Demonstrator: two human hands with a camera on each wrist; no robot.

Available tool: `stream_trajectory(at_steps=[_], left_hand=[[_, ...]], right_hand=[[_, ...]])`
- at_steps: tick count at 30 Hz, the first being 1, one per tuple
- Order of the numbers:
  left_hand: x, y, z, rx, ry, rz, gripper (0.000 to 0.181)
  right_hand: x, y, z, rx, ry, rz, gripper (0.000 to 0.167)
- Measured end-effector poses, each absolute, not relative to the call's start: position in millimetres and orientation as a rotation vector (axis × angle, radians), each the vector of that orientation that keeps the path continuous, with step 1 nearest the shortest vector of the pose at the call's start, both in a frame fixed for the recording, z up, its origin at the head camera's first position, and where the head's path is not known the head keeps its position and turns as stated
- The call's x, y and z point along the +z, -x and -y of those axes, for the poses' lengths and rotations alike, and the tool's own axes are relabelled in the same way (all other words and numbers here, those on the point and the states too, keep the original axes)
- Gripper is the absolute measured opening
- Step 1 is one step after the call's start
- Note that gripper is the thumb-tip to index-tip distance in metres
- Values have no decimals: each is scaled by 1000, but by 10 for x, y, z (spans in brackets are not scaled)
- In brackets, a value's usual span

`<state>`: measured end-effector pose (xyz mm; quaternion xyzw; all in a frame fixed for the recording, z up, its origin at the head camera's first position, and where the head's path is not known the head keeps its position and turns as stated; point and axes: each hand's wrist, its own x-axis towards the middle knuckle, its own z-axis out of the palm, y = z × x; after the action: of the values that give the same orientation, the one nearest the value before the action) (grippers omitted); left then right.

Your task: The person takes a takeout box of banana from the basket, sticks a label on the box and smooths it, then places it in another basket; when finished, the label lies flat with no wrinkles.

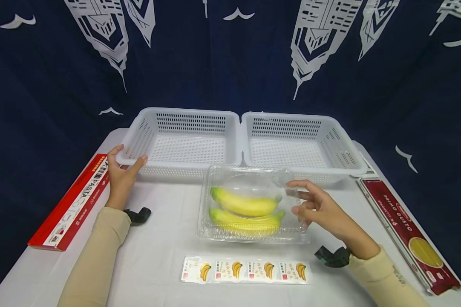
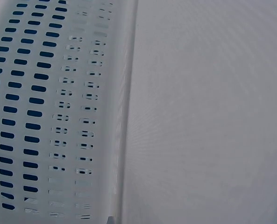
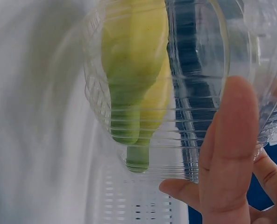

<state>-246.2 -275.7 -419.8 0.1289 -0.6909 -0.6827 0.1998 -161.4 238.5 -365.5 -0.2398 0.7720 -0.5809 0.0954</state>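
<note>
My left hand grips the front left corner of the left white plastic basket, thumb on the front rim and fingers at the side. In the left wrist view only the perforated basket wall and white cloth show; the hand is out of that frame. My right hand holds a clear plastic clamshell box by its right end, with the thumb on one face and fingers on another. Two yellow bananas with green ends lie inside. The box overlaps the baskets' front edges in the head view.
The right white basket stands beside the left one. A strip of banana labels lies at the front. A red pasta box lies at the left edge, a dark red spaghetti pack at the right. Behind hangs a navy curtain.
</note>
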Motion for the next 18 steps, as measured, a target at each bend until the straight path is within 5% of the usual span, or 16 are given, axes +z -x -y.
stream_trajectory(at_steps=[18], left_hand=[[-4183, 2449, 2752, -1911, -375, 1940, 82]], right_hand=[[-3923, 1784, -2467, -1687, 511, -2161, 46]])
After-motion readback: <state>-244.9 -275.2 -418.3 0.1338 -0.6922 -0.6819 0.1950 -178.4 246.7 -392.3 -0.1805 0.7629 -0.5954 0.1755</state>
